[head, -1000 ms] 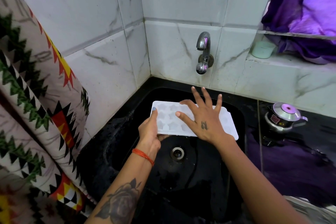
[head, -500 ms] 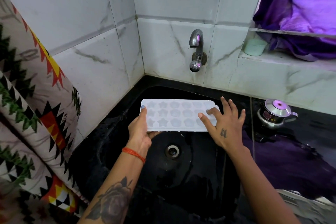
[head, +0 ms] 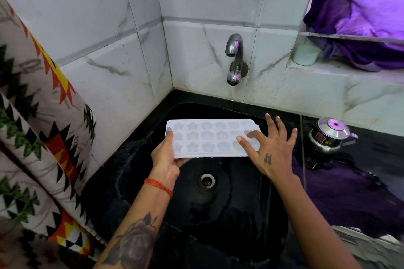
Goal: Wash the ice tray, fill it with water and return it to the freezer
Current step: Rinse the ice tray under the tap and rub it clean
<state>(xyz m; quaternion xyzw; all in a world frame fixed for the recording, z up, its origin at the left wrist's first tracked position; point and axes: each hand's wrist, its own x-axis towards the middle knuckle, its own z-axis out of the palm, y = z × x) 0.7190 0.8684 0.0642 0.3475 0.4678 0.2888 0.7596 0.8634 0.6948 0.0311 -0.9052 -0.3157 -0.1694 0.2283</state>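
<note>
Left hand pinches the ice tray over the sink; right hand, fingers spread, touches it.

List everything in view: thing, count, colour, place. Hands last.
ice tray: one, white, held over the sink
sink: one, black, centre
drain: one, metal, sink floor
tap: one, chrome, back wall
small steel pot: one, silver, counter right of the sink
cup: one, pale green, ledge at upper right
purple cloth: one, shelf at upper right
patterned fabric: one, multicoloured, left edge
left hand: grips the tray's left end
right hand: fingers spread, on the tray's right end
</note>
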